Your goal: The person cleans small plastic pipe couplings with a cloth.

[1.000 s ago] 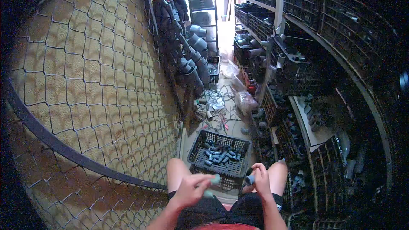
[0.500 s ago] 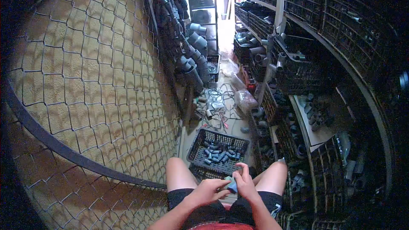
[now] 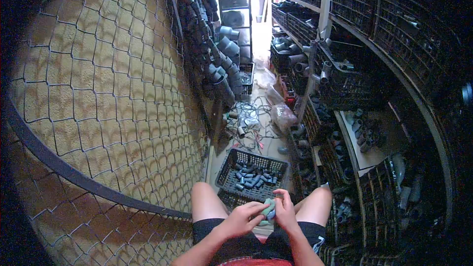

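Observation:
My left hand (image 3: 245,217) holds a light green cloth (image 3: 268,209) between its fingers, above my lap. Against the cloth, my right hand (image 3: 284,210) grips a small grey-blue pipe fitting (image 3: 271,214), mostly covered by the cloth and fingers. Just beyond my hands, a black plastic crate (image 3: 225,168) on the floor contains several grey pipe fittings (image 3: 253,181).
A wire mesh fence (image 3: 113,93) runs along the left. Large grey fittings (image 3: 227,47) are stacked behind it. Shelves with black crates (image 3: 352,2) line the right. Straps and plastic bags (image 3: 283,116) lie on the floor ahead.
The cloth has shifted up and over the fitting, covering more of it. My left fingers have curled in nearer to my right hand.

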`<action>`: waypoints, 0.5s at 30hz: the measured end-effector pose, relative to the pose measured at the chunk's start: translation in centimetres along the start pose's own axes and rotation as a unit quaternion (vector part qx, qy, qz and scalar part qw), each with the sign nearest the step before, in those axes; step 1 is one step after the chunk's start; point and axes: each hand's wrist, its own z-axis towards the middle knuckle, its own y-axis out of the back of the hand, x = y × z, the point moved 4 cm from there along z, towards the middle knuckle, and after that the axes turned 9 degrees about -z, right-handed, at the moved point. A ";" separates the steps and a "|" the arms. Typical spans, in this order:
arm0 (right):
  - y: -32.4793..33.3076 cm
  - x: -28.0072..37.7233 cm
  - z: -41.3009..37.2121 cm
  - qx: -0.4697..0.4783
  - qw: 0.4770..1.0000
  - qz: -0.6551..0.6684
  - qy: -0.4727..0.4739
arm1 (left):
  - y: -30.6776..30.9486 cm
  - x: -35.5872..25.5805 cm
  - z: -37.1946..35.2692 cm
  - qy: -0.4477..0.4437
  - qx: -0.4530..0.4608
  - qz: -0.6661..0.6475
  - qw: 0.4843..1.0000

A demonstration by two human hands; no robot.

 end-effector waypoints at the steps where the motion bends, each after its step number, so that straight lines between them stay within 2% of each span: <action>1: 0.0 -0.1 0.1 0.004 1.000 0.002 -0.001 | 0.0 -0.2 0.2 -0.005 0.019 0.002 1.000; 6: -0.7 -1.3 0.1 -0.009 0.999 -0.023 0.026 | 0.0 -0.2 1.1 -0.019 0.082 0.029 0.996; 8: -1.0 -1.6 -0.3 0.036 0.998 0.021 -0.043 | 0.1 0.6 1.0 -0.011 0.070 0.071 0.995; 9: -0.9 -1.3 -0.3 0.036 0.998 0.020 -0.043 | -0.1 0.7 0.8 -0.011 0.069 0.071 0.995; 11: -0.5 0.2 -0.1 0.032 0.997 -0.067 0.016 | -0.1 0.9 0.6 -0.001 0.020 0.112 0.994; 12: 0.0 0.4 0.0 0.060 0.988 -0.139 0.017 | -0.2 0.9 0.5 -0.001 0.022 0.111 0.994; 13: 0.5 0.9 0.1 0.059 0.989 -0.138 0.016 | -0.2 0.8 0.4 -0.007 -0.003 0.112 0.994; 15: 0.5 1.1 0.3 0.151 0.967 -0.203 -0.037 | -0.3 0.9 0.2 -0.012 -0.028 0.111 0.993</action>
